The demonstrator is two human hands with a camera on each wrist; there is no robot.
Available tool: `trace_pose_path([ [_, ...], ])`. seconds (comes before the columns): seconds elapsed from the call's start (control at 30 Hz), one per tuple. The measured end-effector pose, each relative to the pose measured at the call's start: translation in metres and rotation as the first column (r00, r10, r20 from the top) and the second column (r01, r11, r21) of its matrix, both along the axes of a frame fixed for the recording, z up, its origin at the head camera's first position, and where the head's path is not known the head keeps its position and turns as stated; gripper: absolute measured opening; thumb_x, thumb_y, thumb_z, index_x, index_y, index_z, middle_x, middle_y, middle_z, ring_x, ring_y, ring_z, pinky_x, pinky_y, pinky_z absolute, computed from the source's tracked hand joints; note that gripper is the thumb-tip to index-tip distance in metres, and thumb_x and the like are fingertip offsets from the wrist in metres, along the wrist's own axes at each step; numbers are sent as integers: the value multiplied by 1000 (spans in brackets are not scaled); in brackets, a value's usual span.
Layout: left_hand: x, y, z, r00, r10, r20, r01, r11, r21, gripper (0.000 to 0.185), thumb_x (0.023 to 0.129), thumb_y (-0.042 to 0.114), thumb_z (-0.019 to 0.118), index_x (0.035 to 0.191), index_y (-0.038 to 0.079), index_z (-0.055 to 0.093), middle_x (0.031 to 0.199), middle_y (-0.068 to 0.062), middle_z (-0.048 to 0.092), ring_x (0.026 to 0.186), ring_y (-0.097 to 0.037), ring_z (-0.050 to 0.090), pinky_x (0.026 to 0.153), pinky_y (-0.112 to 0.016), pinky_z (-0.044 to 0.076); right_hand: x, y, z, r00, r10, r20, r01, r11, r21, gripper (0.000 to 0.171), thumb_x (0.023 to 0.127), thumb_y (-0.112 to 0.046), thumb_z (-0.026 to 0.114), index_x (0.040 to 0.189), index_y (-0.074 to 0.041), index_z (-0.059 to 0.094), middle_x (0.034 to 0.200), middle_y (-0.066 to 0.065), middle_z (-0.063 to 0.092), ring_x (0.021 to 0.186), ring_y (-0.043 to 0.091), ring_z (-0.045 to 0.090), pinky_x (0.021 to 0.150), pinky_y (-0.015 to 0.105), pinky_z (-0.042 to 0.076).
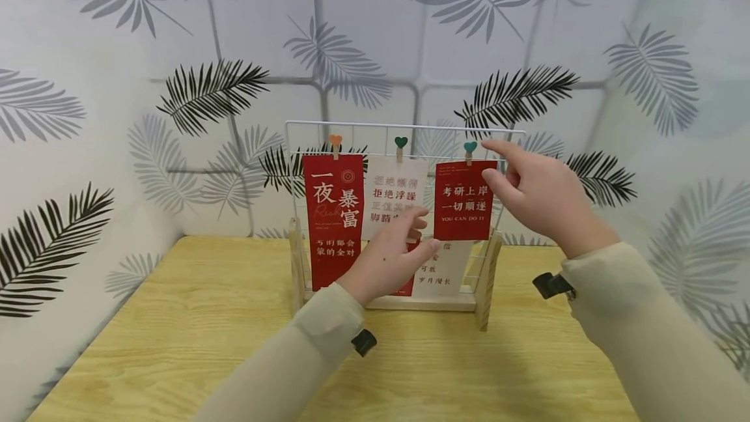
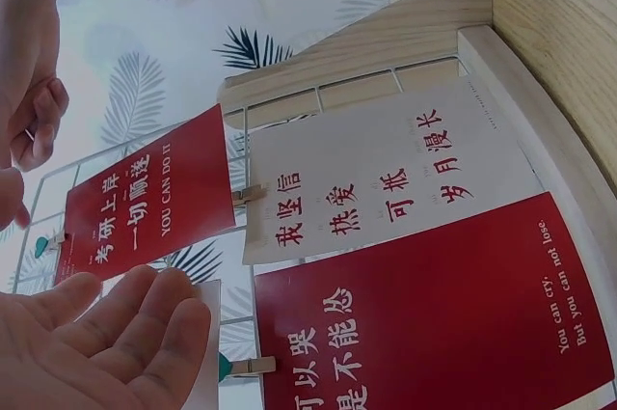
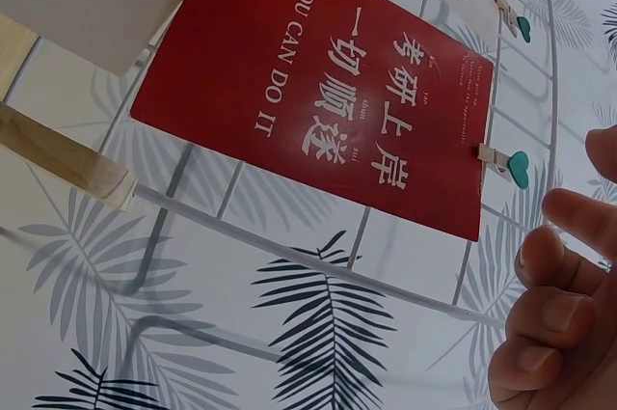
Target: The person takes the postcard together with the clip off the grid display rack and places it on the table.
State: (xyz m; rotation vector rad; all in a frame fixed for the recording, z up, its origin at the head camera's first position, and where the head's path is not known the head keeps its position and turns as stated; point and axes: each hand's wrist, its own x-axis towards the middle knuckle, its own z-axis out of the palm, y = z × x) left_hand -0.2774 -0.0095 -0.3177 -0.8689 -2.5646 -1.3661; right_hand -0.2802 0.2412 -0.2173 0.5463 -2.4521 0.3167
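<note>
A red card (image 1: 461, 204) hangs at the upper right of a white wire grid rack (image 1: 351, 124), held by a wooden clip with a teal heart (image 1: 470, 146). Just right of that clip is my right hand (image 1: 536, 191), thumb and index finger apart, nothing between them. My left hand (image 1: 389, 256) hovers before the middle of the rack, fingers loosely bent and holding nothing. It partly hides a white card (image 1: 383, 178) under a green heart clip (image 1: 401, 142). In the left wrist view, a white card (image 2: 386, 174) and a red card (image 2: 453, 304) hang in the lower row.
At the rack's left, a red card (image 1: 325, 184) hangs from an orange heart clip (image 1: 336, 140), above another red card. Wooden feet (image 1: 486, 285) support the rack on a wood-grain table (image 1: 205, 318). Behind stands a leaf-patterned backdrop (image 1: 363, 38).
</note>
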Motion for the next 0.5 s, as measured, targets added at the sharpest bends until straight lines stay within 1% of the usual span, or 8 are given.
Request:
trace_pose_path([
  [0.23, -4, 4, 5, 999, 17, 39, -17, 1000, -1, 63, 100, 45, 59, 154, 22, 37, 143, -2, 54, 125, -20, 56, 99, -43, 49, -6, -2, 3, 1000, -16, 12, 16, 1000, 19, 50, 104, -48, 47, 149, -27, 50, 71, 0, 51, 58, 18, 44, 48, 36, 37],
  [0.5, -10, 8, 5, 997, 38, 68, -38, 999, -2, 62, 101, 45, 58, 154, 22, 38, 142, -1, 55, 123, -17, 57, 97, -42, 50, -8, -8, 12, 999, -30, 40, 29, 999, 36, 52, 104, -50, 46, 150, -27, 48, 73, 1, 52, 60, 19, 45, 49, 36, 38],
])
